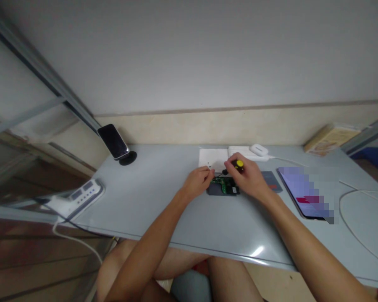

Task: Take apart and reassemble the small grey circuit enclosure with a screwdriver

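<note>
An opened dark device with a green circuit board (224, 185) lies flat on the grey table in front of me. My right hand (245, 174) is closed around a screwdriver (238, 164) with a black and yellow handle, its shaft slanting down and left toward the board's upper left corner. At that same corner my left hand (199, 181) has its fingertips pinched together, near the screwdriver's tip. Whatever those fingers hold, if anything, is too small to tell. Just behind the device is a white sheet (212, 157) with a few tiny dark specks on it.
A grey flat panel (271, 181) and a large phone (304, 193) lie to the right. Behind are a white power bank-like block (244, 150) and a small white case (258, 149). Left stand a phone on a stand (114, 141) and a power strip (82, 197). A cable (343, 209) curls at right.
</note>
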A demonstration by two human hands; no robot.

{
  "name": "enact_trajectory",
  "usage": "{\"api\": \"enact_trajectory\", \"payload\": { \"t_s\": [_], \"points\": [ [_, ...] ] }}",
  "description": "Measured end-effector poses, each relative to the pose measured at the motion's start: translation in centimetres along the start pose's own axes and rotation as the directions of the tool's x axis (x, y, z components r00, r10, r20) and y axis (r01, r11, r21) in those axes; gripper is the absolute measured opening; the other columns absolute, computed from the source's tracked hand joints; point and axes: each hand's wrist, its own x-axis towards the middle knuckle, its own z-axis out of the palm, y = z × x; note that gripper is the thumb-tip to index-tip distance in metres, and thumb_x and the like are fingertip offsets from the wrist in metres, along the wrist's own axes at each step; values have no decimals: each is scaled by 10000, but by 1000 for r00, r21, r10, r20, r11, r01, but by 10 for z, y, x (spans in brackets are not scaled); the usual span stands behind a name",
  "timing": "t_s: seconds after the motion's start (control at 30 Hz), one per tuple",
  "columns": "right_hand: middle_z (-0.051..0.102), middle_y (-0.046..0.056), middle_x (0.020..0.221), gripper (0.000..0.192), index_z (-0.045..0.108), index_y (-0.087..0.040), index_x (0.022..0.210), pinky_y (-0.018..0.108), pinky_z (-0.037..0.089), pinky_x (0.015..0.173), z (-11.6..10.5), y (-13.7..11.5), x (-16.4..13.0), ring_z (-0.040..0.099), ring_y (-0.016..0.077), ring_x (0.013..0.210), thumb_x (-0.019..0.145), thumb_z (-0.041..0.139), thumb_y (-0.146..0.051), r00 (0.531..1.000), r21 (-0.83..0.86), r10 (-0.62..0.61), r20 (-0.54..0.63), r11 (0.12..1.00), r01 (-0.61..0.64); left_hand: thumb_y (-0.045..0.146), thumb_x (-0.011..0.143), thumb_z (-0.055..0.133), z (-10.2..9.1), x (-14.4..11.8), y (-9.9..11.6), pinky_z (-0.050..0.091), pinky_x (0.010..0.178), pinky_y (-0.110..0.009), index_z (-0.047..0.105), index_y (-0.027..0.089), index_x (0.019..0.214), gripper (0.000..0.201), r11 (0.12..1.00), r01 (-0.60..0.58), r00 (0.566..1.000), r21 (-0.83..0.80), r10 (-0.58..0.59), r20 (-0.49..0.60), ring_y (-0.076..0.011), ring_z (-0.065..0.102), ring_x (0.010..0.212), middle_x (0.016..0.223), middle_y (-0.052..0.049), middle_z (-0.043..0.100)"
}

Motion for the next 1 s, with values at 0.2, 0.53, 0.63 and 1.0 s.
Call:
{"api": "enact_trajectory", "payload": {
  "t_s": [0.2,0.53,0.63,1.0],
  "points": [
    [574,-20,621,238,562,-254,794,283,306,584,6,-15,31,487,167,559,933,548,-446,973,-66,-98,209,991,114,332,1085,352,-1,1,0,539,800,-305,679,179,751,492,999,16,1000,-29,-15,16,-175,673,786,835,-63,689],
    [434,-57,581,285,432,-254,750,281,257,589,25,-15,45,394,146,546,953,484,-448,961,-6,-101,259,994,106,286,1071,374,-1,1,-1,517,778,-305,621,179,694,463,999,28,1000,-43,-27,15,-178,660,768,811,-58,673],
    [434,-55,592,267,436,-249,763,282,259,600,29,-18,48,414,147,570,951,484,-432,950,1,-108,292,994,112,278,1065,380,1,2,-5,505,760,-294,619,172,696,452,998,26,999,-54,-25,24,-174,651,762,816,-60,676],
    [392,-60,615,308,405,-245,766,287,287,599,35,-3,55,390,141,594,970,468,-467,973,132,-75,220,990,46,369,1082,345,1,1,-4,474,725,-270,642,166,708,518,993,27,1000,-116,-28,-6,-146,603,704,749,-37,610]
  ]
}}
